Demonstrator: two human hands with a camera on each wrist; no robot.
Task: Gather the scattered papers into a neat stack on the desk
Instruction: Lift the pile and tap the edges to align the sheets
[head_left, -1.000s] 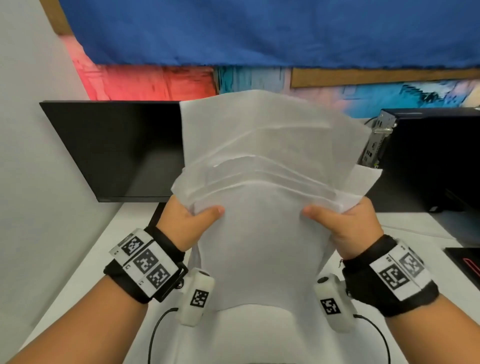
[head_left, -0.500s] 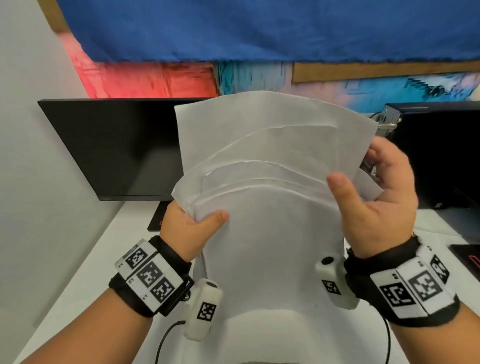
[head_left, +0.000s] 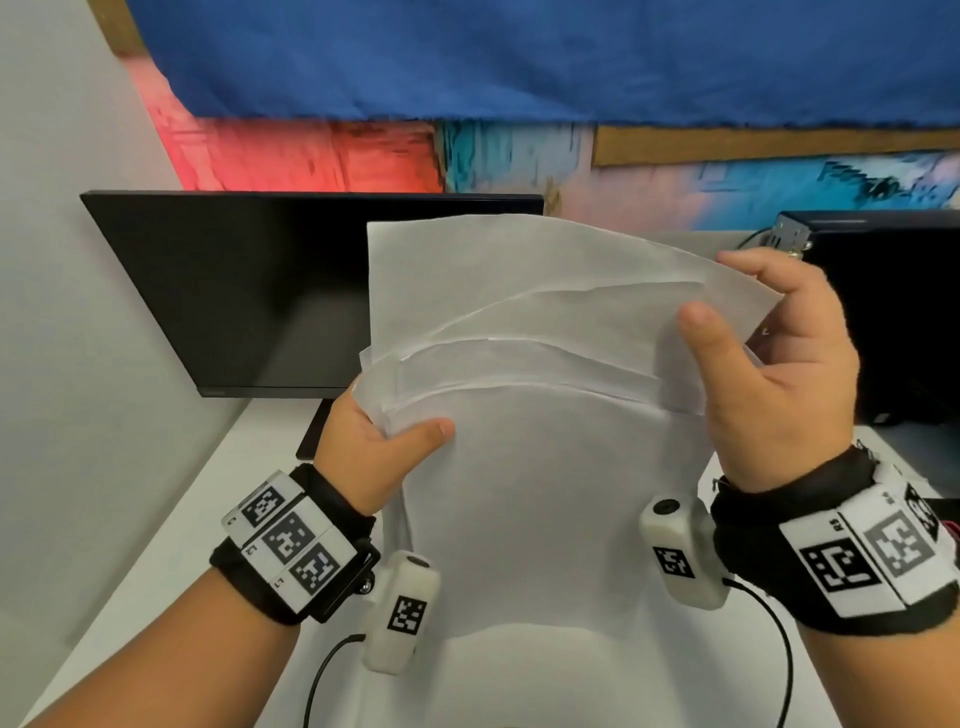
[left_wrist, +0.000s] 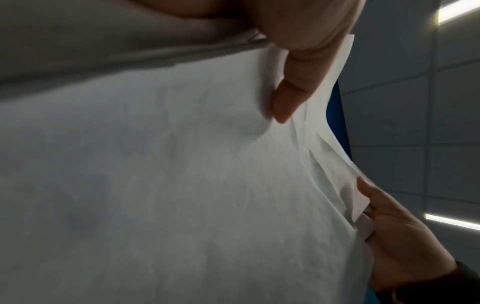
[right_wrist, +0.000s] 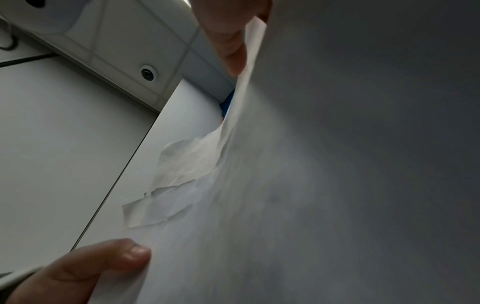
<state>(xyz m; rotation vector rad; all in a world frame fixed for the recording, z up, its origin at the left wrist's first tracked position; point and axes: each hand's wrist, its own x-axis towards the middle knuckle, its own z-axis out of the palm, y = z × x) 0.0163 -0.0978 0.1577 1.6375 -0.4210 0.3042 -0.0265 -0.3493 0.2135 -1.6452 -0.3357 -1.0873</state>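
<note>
A sheaf of several white papers (head_left: 545, 467) stands upright above the white desk (head_left: 171, 519), its sheets fanned unevenly at the top. My left hand (head_left: 395, 436) grips the left edge, thumb on the front sheet and fingers hidden behind. My right hand (head_left: 743, 358) is higher, at the upper right edge, with the thumb in front and curled fingers behind the top sheet. In the left wrist view my left thumb (left_wrist: 288, 98) presses the papers (left_wrist: 182, 185), and my right hand (left_wrist: 397, 236) sits among the offset sheet edges. The right wrist view shows my thumb (right_wrist: 103, 265) against the papers (right_wrist: 337, 164).
A black monitor (head_left: 260, 291) stands at the back left of the desk, right behind the papers. A black computer case (head_left: 893, 312) sits at the back right. Thin black cables (head_left: 322, 670) run from my wrist cameras near the desk's front.
My right hand let go of the lower right edge, rose and took the sheaf near its upper right corner. The top sheets tilted slightly right. My left hand kept its grip.
</note>
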